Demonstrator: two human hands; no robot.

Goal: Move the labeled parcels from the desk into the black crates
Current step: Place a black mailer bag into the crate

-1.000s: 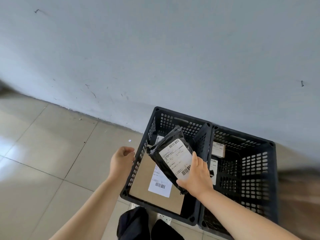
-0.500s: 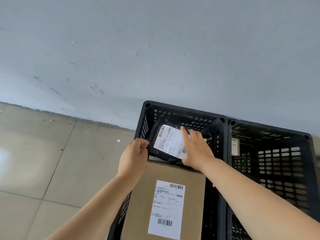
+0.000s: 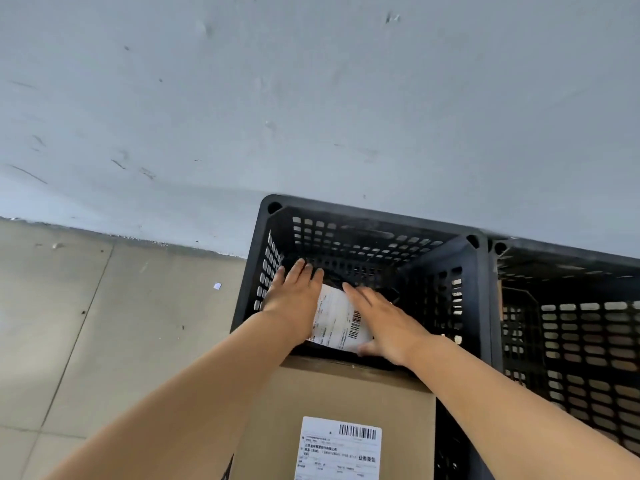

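Our left hand and right hand, fingers straight, pressing a black labeled parcel flat at the far end of the left black crate, cardboard box at its near end, second crate touching its right side

both hands reach down into left black crate, set against the wall. left hand and right hand lie flat, fingers straight, pressing on black bagged parcel, its white barcode label facing up between them. cardboard box with label sits nearer in the same crate. second black crate touching on the right. tiled floor left.
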